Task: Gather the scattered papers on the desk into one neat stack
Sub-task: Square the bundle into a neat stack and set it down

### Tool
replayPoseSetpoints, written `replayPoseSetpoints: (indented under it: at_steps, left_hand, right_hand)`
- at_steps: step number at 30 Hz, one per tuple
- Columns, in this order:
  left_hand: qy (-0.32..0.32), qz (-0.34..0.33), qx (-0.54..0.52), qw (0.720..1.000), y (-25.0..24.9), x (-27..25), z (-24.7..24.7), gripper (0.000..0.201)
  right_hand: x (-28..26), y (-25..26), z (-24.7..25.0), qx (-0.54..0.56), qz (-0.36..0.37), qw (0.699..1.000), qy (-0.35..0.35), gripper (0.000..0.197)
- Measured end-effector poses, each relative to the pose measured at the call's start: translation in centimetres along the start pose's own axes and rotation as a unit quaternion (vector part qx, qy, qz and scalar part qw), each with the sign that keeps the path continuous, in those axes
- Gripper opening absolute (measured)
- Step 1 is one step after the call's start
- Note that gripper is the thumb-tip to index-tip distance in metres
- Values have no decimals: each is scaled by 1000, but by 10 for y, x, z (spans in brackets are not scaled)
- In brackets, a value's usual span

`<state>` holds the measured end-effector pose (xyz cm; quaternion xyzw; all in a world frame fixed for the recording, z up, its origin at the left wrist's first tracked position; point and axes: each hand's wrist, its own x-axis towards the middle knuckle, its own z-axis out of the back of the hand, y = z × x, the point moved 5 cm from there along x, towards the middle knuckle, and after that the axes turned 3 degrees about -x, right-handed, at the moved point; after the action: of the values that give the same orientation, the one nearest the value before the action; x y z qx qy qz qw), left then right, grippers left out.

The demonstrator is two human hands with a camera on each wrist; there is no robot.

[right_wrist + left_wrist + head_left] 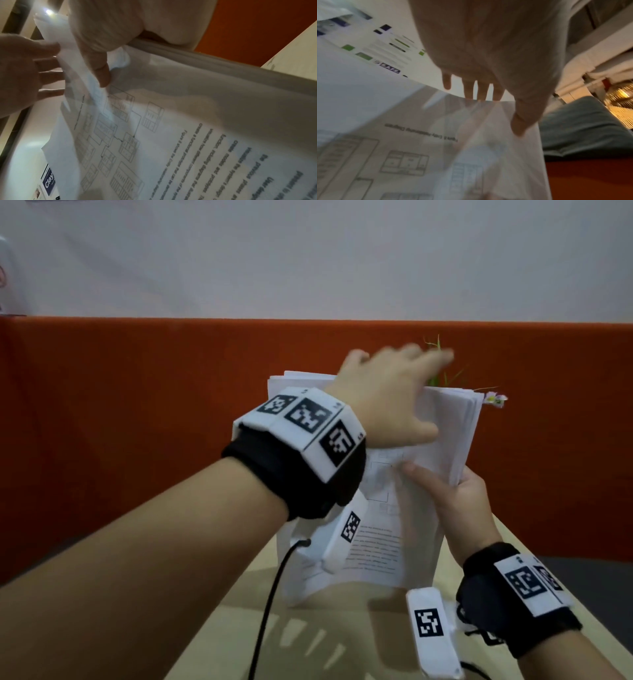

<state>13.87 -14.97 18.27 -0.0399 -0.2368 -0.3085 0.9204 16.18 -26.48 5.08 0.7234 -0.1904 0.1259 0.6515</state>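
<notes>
- The sheaf of papers [383,508] stands upright on its short lower edge on the pale worktop [325,638], in front of the orange partition [137,405]; its long axis runs roughly vertical, and the printed face with text and box diagrams is turned toward the person.
- The right hand [459,501] grips the sheaf's right edge about halfway up, thumb on the printed face and the other fingers curled round behind.
- The left hand [387,395] lies over the sheaf's top edge with its fingers [482,92] straight and slightly apart, reaching past that edge, thumb resting on the front sheet; it presses rather than grasps.
- The upper part of the sheaf is splayed: a bundle of sheets fans toward the right of the sheaf's top, and the corners do not line up.
- Risk: with only a one-sided grip, loose inner sheets could slide out at the sheaf's unheld left edge or buckle if the sheaf is tapped down hard.
- Risk: a tap with the sheaf tilted would set the skew instead of squaring it.
- The left hand is blurred, so how firmly it bears on the top edge is probably light but uncertain.
- A small plant [445,371] stands just behind the sheaf's top; a wide sweep could knock it.
</notes>
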Motion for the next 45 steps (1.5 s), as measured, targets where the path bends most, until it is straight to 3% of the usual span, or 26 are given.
replayPoseSetpoints:
  at_steps: [2, 5, 7, 9, 11, 13, 16, 17, 19, 23, 27, 30, 33, 36, 38, 41, 45]
  left_hand:
    - [-5, 21, 19, 1000, 8, 3, 3, 73]
    - [24, 62, 15, 998, 18, 3, -2, 24]
    - [-26, 99, -23, 994, 30, -2, 7, 20]
    - [-115, 139, -84, 980, 56, -13, 22, 17]
    - [-190, 172, -194, 947, 84, -33, 27, 37]
    - [-242, 200, -319, 894, 101, -53, 21, 43]
    - [-287, 239, -490, 788, 107, -72, -7, 19]
    - [-300, 252, -514, 763, 106, -77, -16, 17]
    - [-316, 270, -528, 741, 106, -86, -32, 15]
    - [-349, 315, -512, 719, 117, -106, -66, 13]
    - [-322, 375, -510, 704, 119, -128, -114, 31]
    - [-302, 396, -490, 715, 119, -130, -128, 20]
    - [-346, 375, -462, 726, 120, -123, -114, 10]
    - [-370, 369, -509, 684, 122, -126, -113, 20]
    - [-334, 395, -543, 662, 120, -134, -130, 25]
    - [-292, 424, -536, 669, 116, -138, -144, 17]
    - [-336, 397, -519, 679, 124, -131, -129, 26]
  right_hand:
    - [0, 0, 0, -7, 3, 1000, -3, 14]
    - [-1, 0, 1, -41, -2, 999, -10, 13]
    - [0, -5, 11, -98, -8, 994, -37, 24]
    - [2, -17, 37, -153, -45, 982, -98, 54]
    - [1, -31, 60, -129, -110, 978, -120, 84]
    - [2, -36, 63, -47, -142, 985, -90, 97]
    - [11, -19, 49, 105, -118, 984, -79, 73]
    - [14, -11, 44, 83, -87, 990, -75, 55]
    - [15, 4, 39, -32, -24, 995, -95, 26]
    - [4, 0, 39, -122, 33, 985, -121, 22]
    - [-6, -18, 36, -156, 8, 981, -119, 20]
    - [-9, -22, 28, -160, -28, 981, -105, 7]
    - [-6, -9, 26, -138, 1, 980, -140, 15]
    - [-6, -2, 32, -121, 18, 977, -175, 12]
    - [-12, -14, 29, -122, -24, 981, -152, 10]
    - [-18, -26, 20, -115, -87, 982, -120, 15]
    - [-7, -7, 27, -96, -26, 982, -159, 15]
